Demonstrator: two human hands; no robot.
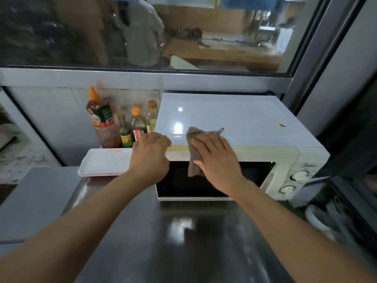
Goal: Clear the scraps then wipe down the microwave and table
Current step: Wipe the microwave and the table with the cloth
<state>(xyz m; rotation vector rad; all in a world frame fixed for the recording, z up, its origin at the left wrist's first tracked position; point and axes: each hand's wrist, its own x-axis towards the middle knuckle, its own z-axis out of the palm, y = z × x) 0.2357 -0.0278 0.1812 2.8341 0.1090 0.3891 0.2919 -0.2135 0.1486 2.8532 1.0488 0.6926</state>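
Microwave (234, 127) sits at the back of the steel surface (183, 231), its front top edge under a brown cloth (193, 152) that the right hand (219, 162) presses flat with straight fingers, while the left hand (150, 154) curls its grip over the top left corner to steady it. A hard sideways wipe could shift the oven into the sauce bottles (126, 125) just beside its left wall or the stacked white trays (104, 162) near them, and the cloth's hanging tail may smear the dark door. Whether any scraps remain I cannot tell, since arms cover much of the surface, and the blurred lower right corner possibly holds dishes.
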